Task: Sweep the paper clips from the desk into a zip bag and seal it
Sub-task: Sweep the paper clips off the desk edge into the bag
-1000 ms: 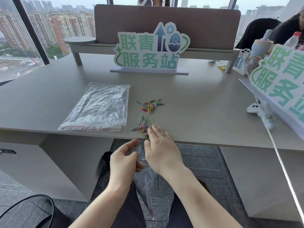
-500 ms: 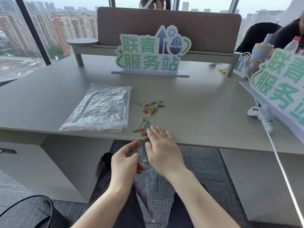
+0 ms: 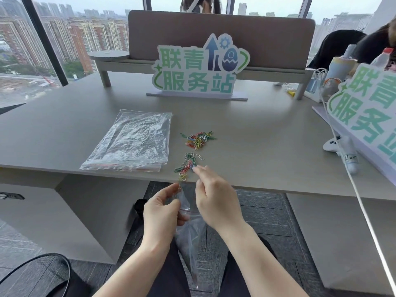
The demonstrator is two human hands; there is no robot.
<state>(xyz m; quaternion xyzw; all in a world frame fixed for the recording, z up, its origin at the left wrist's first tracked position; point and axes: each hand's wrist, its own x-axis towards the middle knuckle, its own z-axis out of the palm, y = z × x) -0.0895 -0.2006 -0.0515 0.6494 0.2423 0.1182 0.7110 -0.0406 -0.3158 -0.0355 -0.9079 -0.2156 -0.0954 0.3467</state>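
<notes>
Coloured paper clips lie on the grey desk (image 3: 257, 136) in two heaps: a far heap (image 3: 198, 140) and a near heap (image 3: 187, 166) right at the front edge. Below that edge hangs a clear zip bag (image 3: 188, 230), its mouth held up just under the desk edge. My left hand (image 3: 162, 211) pinches the bag's top on the left. My right hand (image 3: 212, 198) is at the bag's right side; its straight fingertips reach over the edge and touch the near heap.
A stack of clear zip bags (image 3: 132, 142) lies left of the clips. A green-lettered sign (image 3: 199, 69) stands behind, another sign (image 3: 364, 112) at right with a white controller (image 3: 342, 151) and cord. A person sits beyond the divider.
The near heap has slid closer to the desk edge under my right fingertips. The bag's mouth has come up nearer the edge.
</notes>
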